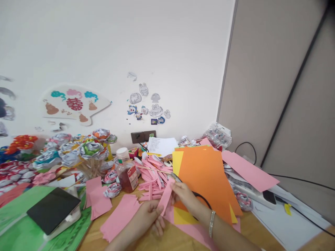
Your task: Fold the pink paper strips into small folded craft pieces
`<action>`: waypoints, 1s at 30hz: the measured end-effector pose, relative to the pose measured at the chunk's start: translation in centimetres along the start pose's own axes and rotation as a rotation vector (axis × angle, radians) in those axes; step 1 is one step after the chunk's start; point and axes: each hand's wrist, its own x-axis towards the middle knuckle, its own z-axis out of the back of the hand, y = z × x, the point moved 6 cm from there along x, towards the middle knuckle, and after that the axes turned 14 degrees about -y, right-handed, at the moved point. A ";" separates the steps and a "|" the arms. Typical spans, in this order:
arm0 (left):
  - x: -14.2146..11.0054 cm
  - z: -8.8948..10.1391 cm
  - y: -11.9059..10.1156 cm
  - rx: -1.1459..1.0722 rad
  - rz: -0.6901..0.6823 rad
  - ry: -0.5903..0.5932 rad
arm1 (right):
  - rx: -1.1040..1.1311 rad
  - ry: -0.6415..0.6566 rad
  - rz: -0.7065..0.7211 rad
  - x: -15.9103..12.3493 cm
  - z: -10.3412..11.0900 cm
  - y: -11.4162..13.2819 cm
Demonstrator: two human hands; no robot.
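Note:
A narrow strip of pink paper [166,198] is stretched slantwise between my two hands. My left hand [149,217] pinches its lower end between thumb and fingers. At the upper end, my right hand [184,198] grips the strip with thumb and fingertips. Just beyond lies a loose heap of folded pink strips [154,174]. Left of my left hand rests a cut piece of pink paper [121,216] with a ragged edge. A dark curved thing [204,199], partly hidden by my right hand, lies over the orange sheets [202,170]; its kind is unclear.
A bottle of reddish liquid [127,174] stands left of the heap. Crumpled paper flowers on sticks [91,153] crowd the back left. A black tablet-like device [53,210] sits on a green sheet [15,212]. At right are a power strip [261,201], cables and white paper [282,223].

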 end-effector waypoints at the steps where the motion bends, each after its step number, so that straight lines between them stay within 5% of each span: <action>1: -0.1 -0.1 -0.1 -0.007 0.004 0.007 | 0.009 -0.015 0.015 -0.1 0.1 0.6; 7: -0.4 -0.1 -0.3 -0.041 0.021 0.018 | 0.043 -0.086 0.074 -0.5 0.6 2.6; 17: -0.6 -0.3 -0.3 -0.024 0.001 0.052 | -0.049 -0.112 0.178 -0.4 0.7 2.4; 25: 0.1 0.3 -0.5 -0.036 -0.073 0.021 | -0.144 0.166 0.079 -1.2 -1.5 0.5; 30: -0.6 -0.3 -0.5 -0.022 -0.053 0.097 | -0.012 -0.045 0.065 -0.8 0.1 1.1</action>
